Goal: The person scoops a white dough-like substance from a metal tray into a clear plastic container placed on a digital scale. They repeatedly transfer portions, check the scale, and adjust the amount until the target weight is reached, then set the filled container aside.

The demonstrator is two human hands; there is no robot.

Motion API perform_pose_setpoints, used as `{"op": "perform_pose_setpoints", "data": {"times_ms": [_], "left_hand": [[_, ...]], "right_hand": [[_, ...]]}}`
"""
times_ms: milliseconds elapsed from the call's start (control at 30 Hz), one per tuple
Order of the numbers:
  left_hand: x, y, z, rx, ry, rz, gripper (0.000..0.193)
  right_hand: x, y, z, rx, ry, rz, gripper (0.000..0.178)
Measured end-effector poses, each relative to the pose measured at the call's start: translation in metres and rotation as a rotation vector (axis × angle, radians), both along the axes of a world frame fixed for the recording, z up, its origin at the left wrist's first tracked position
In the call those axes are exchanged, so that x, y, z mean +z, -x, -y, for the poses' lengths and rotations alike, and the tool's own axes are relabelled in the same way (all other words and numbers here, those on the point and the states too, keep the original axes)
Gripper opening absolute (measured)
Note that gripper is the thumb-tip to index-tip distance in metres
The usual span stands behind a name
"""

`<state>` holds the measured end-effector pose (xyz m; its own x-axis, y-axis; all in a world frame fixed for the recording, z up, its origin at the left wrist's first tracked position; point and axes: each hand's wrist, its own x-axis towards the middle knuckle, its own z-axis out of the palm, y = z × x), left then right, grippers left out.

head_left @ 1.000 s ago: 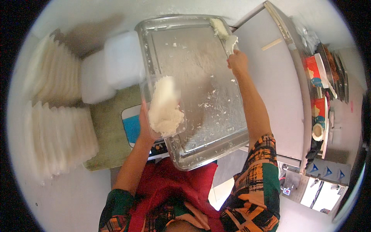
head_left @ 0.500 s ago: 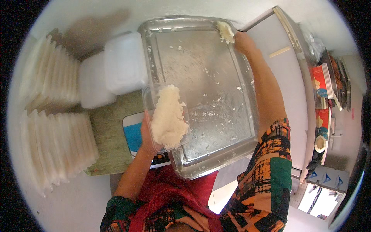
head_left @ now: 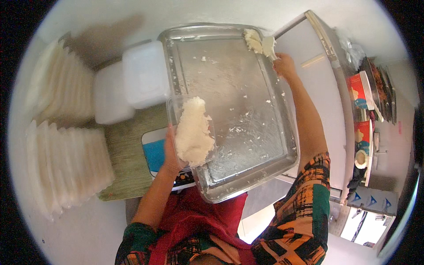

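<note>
My left hand [head_left: 171, 149] is closed on the side of a clear plastic container [head_left: 173, 112], held over the near left edge of a large metal tray [head_left: 229, 88]. A soft, off-white mass, like mashed food or sticky rice, [head_left: 193, 134] fills the container's middle. At the tray's far right corner, my right hand [head_left: 285, 66] grips a white scraper [head_left: 270, 47], its blade smeared with the same food. Beside the blade, a small lump of the food [head_left: 252, 40] sits in the corner. Thin smears and crumbs are spread over the tray's bottom.
Under the container is a blue-and-white scale [head_left: 153, 155] on a greenish board [head_left: 128, 154]. Stacked clear containers [head_left: 70, 163] line the left, with white lidded boxes [head_left: 145, 75] behind the board. A white cabinet [head_left: 309, 88] borders the tray's right side; red packages [head_left: 360, 90] stand beyond it.
My right hand has drawn slightly nearer and to the right, bringing the scraper away from the corner lump and into plain sight. The left hand and container have barely shifted.
</note>
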<state>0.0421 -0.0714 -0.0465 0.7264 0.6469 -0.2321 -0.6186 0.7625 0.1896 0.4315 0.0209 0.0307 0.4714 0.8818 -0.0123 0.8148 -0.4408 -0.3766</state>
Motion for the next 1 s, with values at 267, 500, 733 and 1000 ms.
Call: {"op": "perform_pose_setpoints", "data": {"times_ms": [267,500,733,1000], "left_hand": [[-0.009,-0.006,-0.002,-0.032,0.053,-0.043,0.079],[-0.009,0.001,0.0,-0.002,0.13,0.053,0.067],[-0.007,-0.002,0.001,-0.006,0.141,0.024,0.068],[-0.028,-0.007,-0.005,0.035,-0.396,-0.267,0.063]], "right_hand": [[-0.004,-0.006,0.021,-0.44,-0.169,-1.126,0.021],[-0.067,0.008,-0.028,-0.461,-0.484,-1.277,0.018],[-0.086,0.047,0.011,-0.332,-0.734,-1.363,0.035],[-0.028,0.127,0.09,-0.213,-0.468,-1.332,0.043]]}}
